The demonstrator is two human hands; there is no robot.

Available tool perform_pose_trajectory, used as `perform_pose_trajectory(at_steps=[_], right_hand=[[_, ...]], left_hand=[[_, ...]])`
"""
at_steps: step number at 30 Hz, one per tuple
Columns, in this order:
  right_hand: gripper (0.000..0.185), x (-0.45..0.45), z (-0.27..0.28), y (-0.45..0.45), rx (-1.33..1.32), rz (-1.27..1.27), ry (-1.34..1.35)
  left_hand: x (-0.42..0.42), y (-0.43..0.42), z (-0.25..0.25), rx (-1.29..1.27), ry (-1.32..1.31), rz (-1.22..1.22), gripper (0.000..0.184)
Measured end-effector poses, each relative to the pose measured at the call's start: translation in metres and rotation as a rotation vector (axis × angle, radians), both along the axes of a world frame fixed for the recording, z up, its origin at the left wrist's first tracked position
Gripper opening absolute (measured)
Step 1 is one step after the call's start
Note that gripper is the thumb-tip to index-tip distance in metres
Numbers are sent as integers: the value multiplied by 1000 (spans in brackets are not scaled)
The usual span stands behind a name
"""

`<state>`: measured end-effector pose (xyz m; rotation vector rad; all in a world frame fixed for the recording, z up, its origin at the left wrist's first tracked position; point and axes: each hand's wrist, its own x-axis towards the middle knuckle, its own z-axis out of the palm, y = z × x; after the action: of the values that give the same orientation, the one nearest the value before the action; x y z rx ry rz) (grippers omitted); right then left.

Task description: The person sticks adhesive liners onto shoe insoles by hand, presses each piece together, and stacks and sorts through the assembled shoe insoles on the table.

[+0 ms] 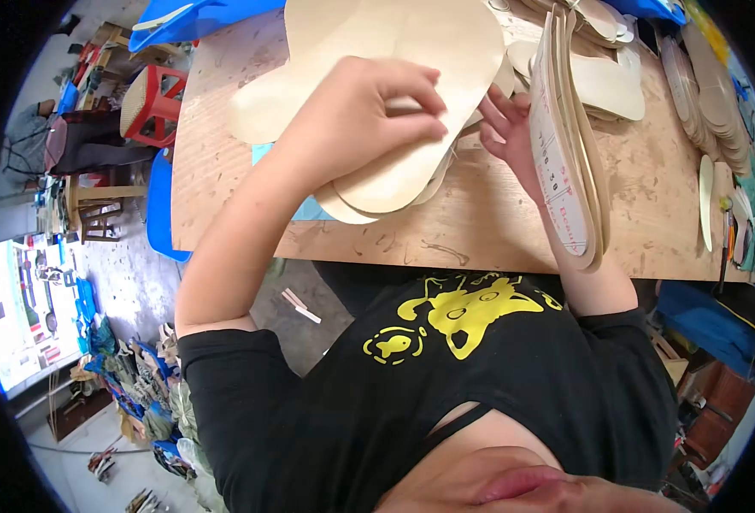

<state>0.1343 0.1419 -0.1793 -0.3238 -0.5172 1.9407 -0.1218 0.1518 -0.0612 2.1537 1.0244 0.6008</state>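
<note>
My left hand (369, 115) lies on a stack of cream insole-shaped sheets (394, 184), its fingers bent and the thumb slightly apart from them near the stack's right edge. To the right, my right hand (511, 132) has its fingers spread beside that edge. A bundle of long insoles (561, 162), with red and black print on its outer face, stands on edge over my right wrist and hides part of the hand and forearm. Whether the hidden part touches the bundle cannot be seen. A larger cream sheet (266, 107) extends left beneath the arm.
The wooden table (634, 214) holds more cream pieces (612, 81) at the back right and insole stacks (693, 94) along its right side. Pens and tools (728, 227) lie at the right edge. Blue trays (202, 17) and a red stool (151, 104) are on the left.
</note>
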Motion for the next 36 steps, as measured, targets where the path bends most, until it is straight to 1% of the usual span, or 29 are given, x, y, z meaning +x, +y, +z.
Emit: perform_pose_trajectory(at_steps=[1, 2, 4, 5, 6, 8, 9, 10, 12, 14, 15, 17, 19, 20, 21, 22, 23, 24, 26, 29, 30, 32, 35, 36], right_hand=[[31, 7, 7, 0, -131, -71, -134], [30, 13, 24, -3, -263, -141, -268], [37, 7, 64, -18, -437, -398, -624], [43, 14, 56, -21, -332, -473, -762], [52, 25, 43, -25, -222, -547, -898], [61, 35, 23, -38, 31, -573, -1326], [66, 40, 11, -43, 167, -581, -1533], [66, 39, 4, -45, 437, -629, -1864], [73, 44, 4, -46, 713, -862, -2095], [65, 23, 24, -41, 480, -598, -1531], [62, 14, 31, -40, 368, -460, -1246], [58, 5, 37, -37, 120, -193, -1041], [51, -16, 54, -42, 118, -217, -861], [51, -17, 55, -38, 108, -230, -768], [51, -14, 55, -32, 96, -242, -678], [51, -7, 53, -27, 80, -253, -590], [43, 6, 44, -23, -74, -247, -475], [39, 23, 30, -16, -164, -187, -331], [35, 33, 29, -17, -247, -150, -150], [39, 39, 18, -15, -143, -38, -135], [41, 39, 18, -16, -168, -41, -176], [45, 16, 38, -21, -216, -49, -258], [50, 4, 46, -19, -184, 32, -286], [51, 1, 48, -17, -177, 39, -336]], left_hand=[[-1, -1, 2, -43, -47, 90, 36], [0, -2, 2, 126, 35, 152, 41], [2, -4, 1, 463, 196, 273, 52], [1, -6, -2, 465, 237, 323, 65], [1, -8, -1, 360, 230, 340, 66], [3, -9, 3, 153, 214, 372, 66], [4, -8, 3, 120, 199, 382, 67], [4, -7, 3, 88, 184, 390, 67], [4, -4, 1, 61, 119, 392, 66], [4, 0, -5, 78, 18, 389, 66], [7, -2, -4, 101, -26, 329, 63], [17, -13, 3, 155, -109, 212, 58], [25, -28, 18, 186, -82, 39, 52], [25, -33, 25, 199, -70, -47, 49], [20, -33, 29, 131, -58, -89, 43], [11, -28, 33, 105, -37, -3, 41], [-3, -20, 37, 75, -18, 82, 40], [-17, -10, 38, 43, 1, 166, 39], [-52, 12, 20, 232, 224, 453, 48], [-73, 18, 0, 241, 559, 553, 60], [-74, 19, -4, 239, 557, 551, 64], [-74, 18, -7, 240, 551, 549, 72], [-81, 23, -1, 210, 514, 560, 65], [-86, 26, 5, 132, 476, 523, 62]])
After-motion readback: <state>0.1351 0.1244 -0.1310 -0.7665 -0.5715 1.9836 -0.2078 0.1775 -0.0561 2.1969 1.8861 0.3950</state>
